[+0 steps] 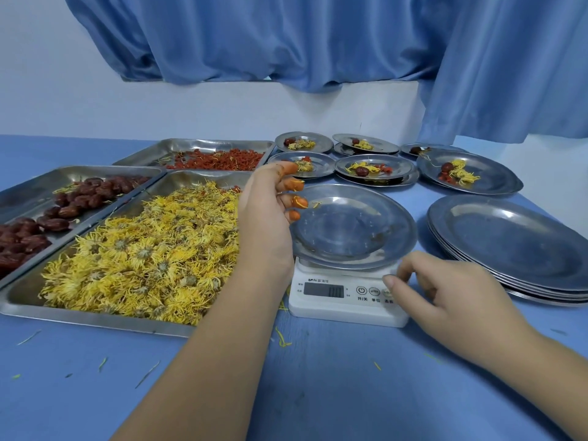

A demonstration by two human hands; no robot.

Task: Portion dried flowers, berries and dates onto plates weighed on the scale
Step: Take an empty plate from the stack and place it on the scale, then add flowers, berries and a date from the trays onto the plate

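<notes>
Blue surface (pixel 318 393) holds filled plates (pixel 404 166); our plate (pixel 350 227) on the scale (pixel 334 308) is bare; left hand (pixel 264 211), right hand (pixel 445 291) grip nothing, fingers loose.

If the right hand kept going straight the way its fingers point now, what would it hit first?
Probably the scale. The right hand points left at the scale's front right corner, with the thumb tip very near the white body. Whether it already touches the scale is unclear from this view.
</notes>
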